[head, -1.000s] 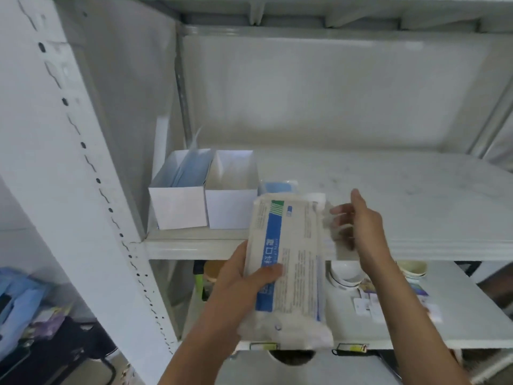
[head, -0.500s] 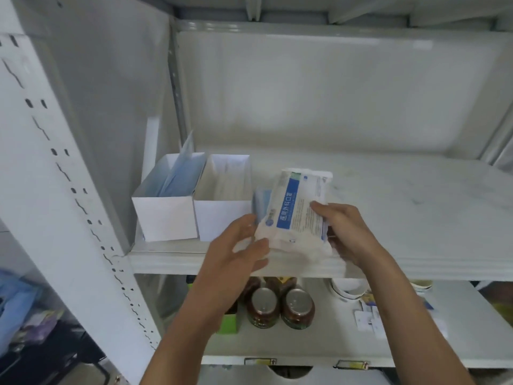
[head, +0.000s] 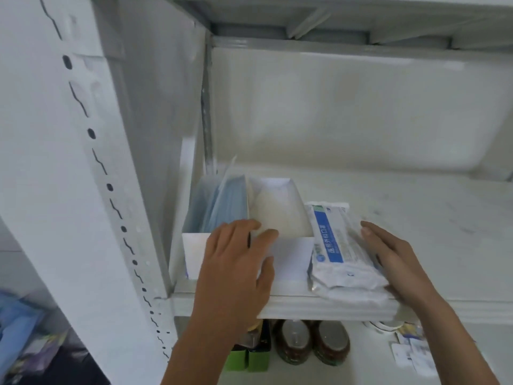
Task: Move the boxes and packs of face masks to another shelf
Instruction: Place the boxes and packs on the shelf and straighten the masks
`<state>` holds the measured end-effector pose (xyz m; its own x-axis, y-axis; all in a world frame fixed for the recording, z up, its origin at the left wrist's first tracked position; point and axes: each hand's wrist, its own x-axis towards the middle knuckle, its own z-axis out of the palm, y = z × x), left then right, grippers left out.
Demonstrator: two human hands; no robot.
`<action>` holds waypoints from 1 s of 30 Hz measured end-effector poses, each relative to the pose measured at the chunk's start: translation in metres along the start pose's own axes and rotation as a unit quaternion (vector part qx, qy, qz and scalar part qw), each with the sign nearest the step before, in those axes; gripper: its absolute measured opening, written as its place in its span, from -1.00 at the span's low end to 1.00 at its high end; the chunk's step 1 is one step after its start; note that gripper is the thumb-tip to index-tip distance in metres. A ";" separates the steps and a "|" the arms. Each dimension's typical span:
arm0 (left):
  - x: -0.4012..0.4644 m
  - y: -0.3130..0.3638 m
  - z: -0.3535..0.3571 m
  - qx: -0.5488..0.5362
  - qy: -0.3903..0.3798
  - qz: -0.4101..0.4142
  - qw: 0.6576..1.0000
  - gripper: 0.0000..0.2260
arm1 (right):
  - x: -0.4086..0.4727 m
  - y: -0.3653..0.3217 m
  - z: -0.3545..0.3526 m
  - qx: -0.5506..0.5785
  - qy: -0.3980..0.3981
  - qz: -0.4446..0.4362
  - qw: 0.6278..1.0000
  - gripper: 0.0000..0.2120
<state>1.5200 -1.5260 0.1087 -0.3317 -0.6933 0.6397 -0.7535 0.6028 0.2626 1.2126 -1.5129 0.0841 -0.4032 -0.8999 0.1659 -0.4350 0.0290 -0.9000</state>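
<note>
Two open white boxes stand at the left end of the upper shelf point(head: 319, 305). The left box point(head: 194, 254) holds blue face masks and the right box point(head: 291, 259) holds white ones. My left hand point(head: 236, 270) rests on the front rims of these boxes, fingers relaxed. Just right of the boxes, a white pack of face masks with a blue label point(head: 336, 243) lies on top of another pack point(head: 358, 297) at the shelf's front edge. My right hand point(head: 394, 259) presses flat against the right side of this stack.
A white perforated shelf post point(head: 83, 190) stands at the left. On the lower shelf are two brown jars point(head: 311, 344), green cartons point(head: 249, 359), a bowl point(head: 384, 326) and small cards point(head: 413, 354). The upper shelf stretches bare to the right point(head: 430, 218).
Both hands carried the labelled pack up from below and laid it on the upper shelf beside the boxes. My left hand then let go and moved left onto the boxes.
</note>
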 end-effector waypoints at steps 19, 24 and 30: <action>0.024 -0.019 -0.057 -0.170 0.046 -0.023 0.984 -0.83 | -0.003 -0.004 0.004 -0.057 0.001 0.004 0.998 -0.57; 0.062 -0.039 -0.056 0.019 -0.018 -0.147 0.989 -0.82 | -0.006 -0.006 0.004 -0.069 0.009 0.005 0.998 -0.52; 0.081 -0.035 -0.042 0.116 -0.102 -0.202 0.967 -0.75 | -0.008 -0.006 0.004 -0.065 0.011 -0.004 0.998 -0.71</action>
<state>1.5437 -1.5865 0.1817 -0.0708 -0.9313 0.3573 -0.9444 0.1779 0.2765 1.2217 -1.5070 0.0869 -0.4167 -0.8905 0.1828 -0.5388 0.0800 -0.8386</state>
